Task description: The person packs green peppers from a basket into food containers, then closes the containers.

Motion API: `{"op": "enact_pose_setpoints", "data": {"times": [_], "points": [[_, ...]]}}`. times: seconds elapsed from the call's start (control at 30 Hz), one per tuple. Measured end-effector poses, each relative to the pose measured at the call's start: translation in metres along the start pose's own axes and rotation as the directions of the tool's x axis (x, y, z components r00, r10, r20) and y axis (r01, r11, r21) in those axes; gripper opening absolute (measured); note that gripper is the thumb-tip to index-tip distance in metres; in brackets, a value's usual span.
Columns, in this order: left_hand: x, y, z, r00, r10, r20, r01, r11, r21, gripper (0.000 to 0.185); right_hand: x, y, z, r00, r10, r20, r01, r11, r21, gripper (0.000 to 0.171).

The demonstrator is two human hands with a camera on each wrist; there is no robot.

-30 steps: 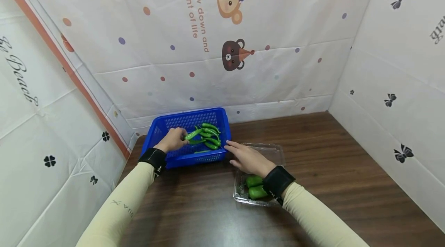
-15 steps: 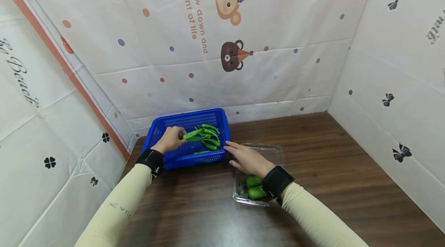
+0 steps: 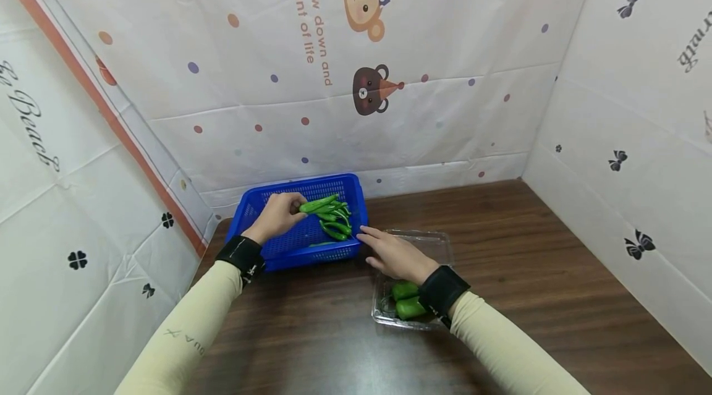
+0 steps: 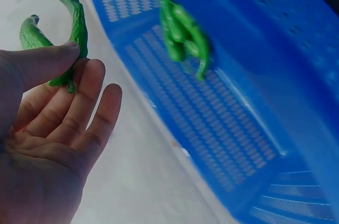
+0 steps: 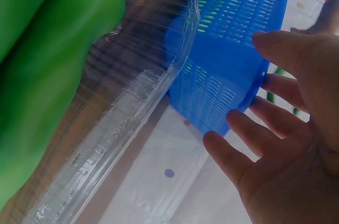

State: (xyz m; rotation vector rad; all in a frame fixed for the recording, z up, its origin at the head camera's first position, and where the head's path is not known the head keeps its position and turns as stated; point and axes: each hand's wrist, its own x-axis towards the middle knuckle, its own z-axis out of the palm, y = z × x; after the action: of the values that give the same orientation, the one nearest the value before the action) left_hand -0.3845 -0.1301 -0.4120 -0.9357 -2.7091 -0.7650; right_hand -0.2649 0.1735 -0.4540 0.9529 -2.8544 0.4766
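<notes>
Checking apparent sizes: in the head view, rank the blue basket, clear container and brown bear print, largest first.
1. Blue basket
2. Clear container, partly hidden by the right hand
3. Brown bear print

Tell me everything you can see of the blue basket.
The blue basket is rectangular, looks like plastic, and has perforated walls and floor under a smooth, solid rim. It stands upright on the brown table, left of the clear tray in the head view. Green peppers lie inside, mostly toward its right end. The left grip is over it, pinching more peppers. The right grip is at the basket's right end, near the front corner; whether it touches is unclear.
</notes>
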Motion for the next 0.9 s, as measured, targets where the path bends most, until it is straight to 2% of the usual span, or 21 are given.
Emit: {"op": "enact_pose_setpoints", "data": {"times": [0.2, 0.43, 0.63, 0.9], "points": [[0.006, 0.022, -0.001, 0.999, 0.047, -0.002, -0.048, 0.998, -0.032, 0.019, -0.001, 0.001, 0.001, 1.0, 0.002, -0.005, -0.002, 1.0, 0.01, 0.054], [0.005, 0.041, 0.003, 0.995, 0.096, -0.002, -0.096, 0.993, -0.064, 0.022, -0.007, 0.004, 0.002, 1.0, 0.001, -0.018, -0.001, 1.0, 0.023, 0.055], [0.002, 0.057, 0.007, 0.987, 0.162, -0.023, -0.163, 0.983, -0.08, 0.022, -0.022, 0.009, 0.001, 0.998, 0.044, -0.037, -0.041, 0.997, 0.07, 0.055], [-0.001, 0.074, 0.013, 0.972, 0.231, -0.051, -0.235, 0.966, -0.109, 0.022, -0.043, 0.017, -0.003, 0.994, 0.086, -0.064, -0.082, 0.994, 0.07, 0.056]]}}
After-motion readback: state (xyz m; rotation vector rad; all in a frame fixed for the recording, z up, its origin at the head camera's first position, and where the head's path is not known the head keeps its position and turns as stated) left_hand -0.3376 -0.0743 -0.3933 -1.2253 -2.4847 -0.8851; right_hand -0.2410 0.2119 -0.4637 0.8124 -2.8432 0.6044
